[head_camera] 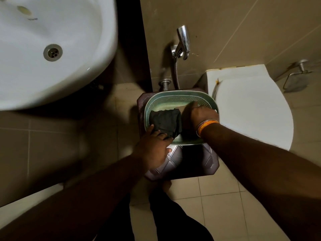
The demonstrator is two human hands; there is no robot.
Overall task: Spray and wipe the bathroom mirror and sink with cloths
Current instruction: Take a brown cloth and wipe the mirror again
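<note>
A black cloth (165,121) lies bunched in a green perforated basket (175,96) that stands on a dark brown plastic stool (187,164). My left hand (153,147) grips the near left corner of the cloth at the basket's front rim. My right hand (199,115), with bangles at the wrist, reaches into the right side of the basket next to the cloth. Its fingers are blurred and point down, so what they hold is unclear. The white sink (52,49) with its drain (52,52) fills the upper left. No mirror or spray bottle is in view.
A white toilet with a closed lid (251,105) stands just right of the stool. A chrome hand sprayer (182,42) with its hose hangs on the tiled wall behind the basket. A paper holder (295,79) is at far right. Beige floor tiles lie below.
</note>
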